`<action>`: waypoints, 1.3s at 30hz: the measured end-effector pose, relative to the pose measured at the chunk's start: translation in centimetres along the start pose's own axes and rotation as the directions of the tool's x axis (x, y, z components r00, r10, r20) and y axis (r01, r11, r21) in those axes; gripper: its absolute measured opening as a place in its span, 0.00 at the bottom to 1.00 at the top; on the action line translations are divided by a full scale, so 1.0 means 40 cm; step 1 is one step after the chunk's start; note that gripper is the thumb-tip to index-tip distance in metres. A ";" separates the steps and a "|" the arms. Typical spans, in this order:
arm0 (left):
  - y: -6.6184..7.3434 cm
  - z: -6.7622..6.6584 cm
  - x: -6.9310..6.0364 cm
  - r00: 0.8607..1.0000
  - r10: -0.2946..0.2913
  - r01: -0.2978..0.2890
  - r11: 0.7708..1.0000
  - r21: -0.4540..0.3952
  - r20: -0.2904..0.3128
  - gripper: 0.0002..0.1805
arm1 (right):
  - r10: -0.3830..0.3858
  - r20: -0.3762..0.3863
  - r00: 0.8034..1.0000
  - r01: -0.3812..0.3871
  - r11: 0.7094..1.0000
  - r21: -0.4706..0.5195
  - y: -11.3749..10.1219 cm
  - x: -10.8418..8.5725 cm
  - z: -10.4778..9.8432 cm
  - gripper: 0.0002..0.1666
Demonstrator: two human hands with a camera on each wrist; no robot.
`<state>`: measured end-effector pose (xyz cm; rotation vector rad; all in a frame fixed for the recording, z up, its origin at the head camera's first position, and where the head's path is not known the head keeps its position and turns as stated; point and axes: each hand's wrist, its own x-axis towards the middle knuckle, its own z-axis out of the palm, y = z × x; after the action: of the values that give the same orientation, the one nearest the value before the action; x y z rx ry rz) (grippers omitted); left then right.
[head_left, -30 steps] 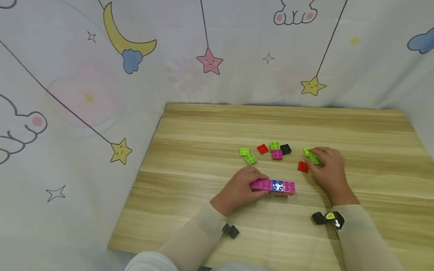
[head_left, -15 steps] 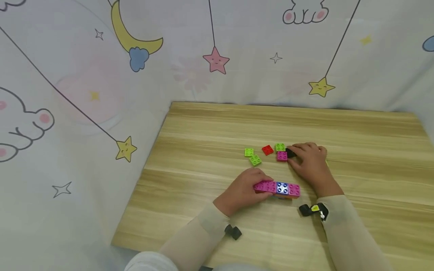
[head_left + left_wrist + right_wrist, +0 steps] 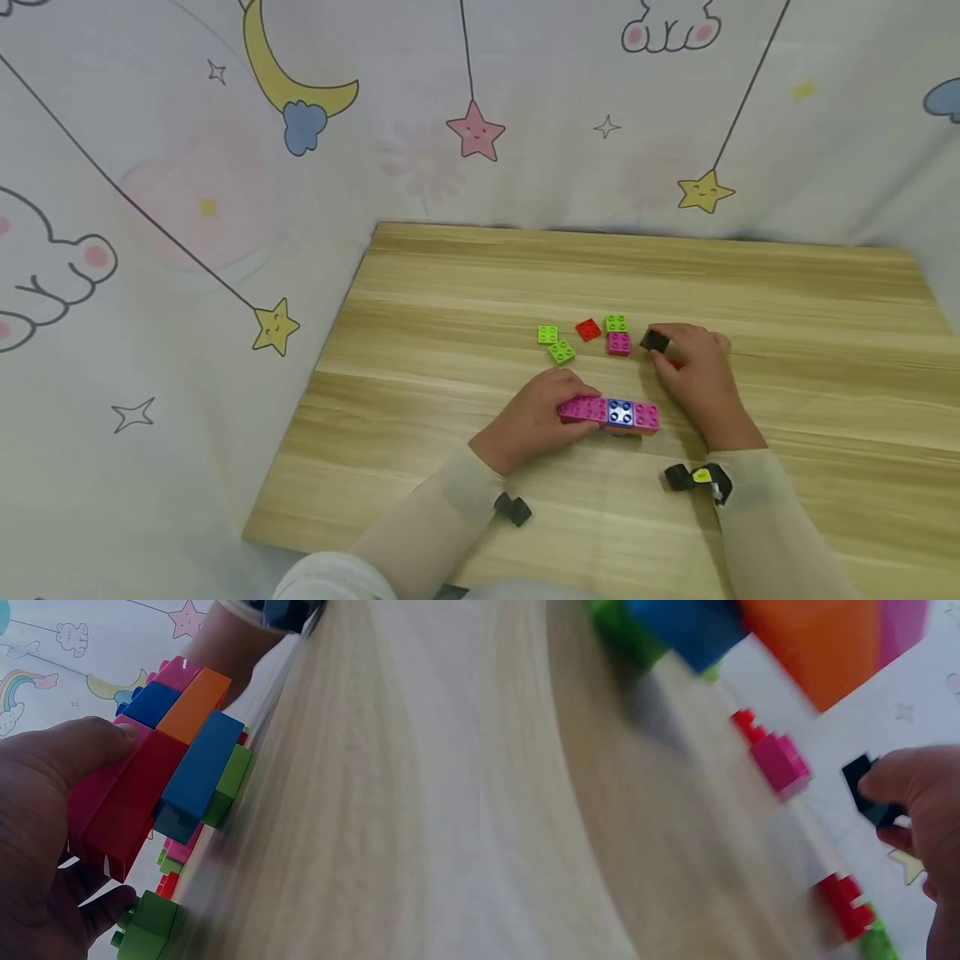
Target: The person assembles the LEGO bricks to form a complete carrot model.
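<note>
My left hand point(image 3: 536, 417) grips the left end of a built stack of toy bricks point(image 3: 621, 413). Pink and blue bricks top it; the left wrist view shows red and orange bricks point(image 3: 195, 705) in the middle, then blue point(image 3: 199, 772) and green point(image 3: 229, 784) underneath. To the right, my right hand point(image 3: 703, 379) pinches a black brick point(image 3: 862, 791) between thumb and fingers, held off the table in the right wrist view. A red brick point(image 3: 676, 364) peeks out behind the right hand in the head view, largely covered by it.
Loose bricks lie behind the stack: two light green ones point(image 3: 548, 334), a red one point(image 3: 588, 330), and a pink one point(image 3: 618, 343) touching a green one point(image 3: 616, 322). In the right wrist view, a green brick point(image 3: 879, 941) adjoins the nearer red brick. A printed curtain point(image 3: 525, 183) borders the wooden table point(image 3: 480, 283).
My right hand moved left from the green bricks to the black brick, took hold of it, and drew it rightward away from the pink and green bricks. The left hand kept its grip.
</note>
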<state>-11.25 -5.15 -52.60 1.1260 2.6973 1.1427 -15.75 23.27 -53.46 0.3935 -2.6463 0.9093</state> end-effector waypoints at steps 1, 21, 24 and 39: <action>-0.002 0.001 0.000 1.000 -0.001 0.001 1.000 -0.001 0.002 0.21 | 0.015 -0.016 1.000 -0.015 0.999 0.048 -0.013 -0.012 -0.012 0.22; -0.007 0.005 0.000 0.999 0.035 -0.035 0.999 -0.006 -0.014 0.20 | -0.312 0.093 0.946 0.268 0.909 0.320 -0.120 -0.128 -0.086 0.31; -0.002 0.000 0.001 0.999 0.030 -0.030 0.999 -0.013 -0.020 0.19 | -0.294 0.115 0.949 0.247 0.918 0.310 -0.118 -0.128 -0.086 0.29; 0.001 -0.003 0.003 0.999 -0.032 0.033 0.998 -0.055 0.013 0.20 | -0.331 0.109 0.937 0.298 0.923 0.245 -0.129 -0.127 -0.080 0.28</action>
<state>-11.33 -5.13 -52.46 1.0743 2.6471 1.1940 -8.64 22.17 -50.15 0.9477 -2.5056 1.1094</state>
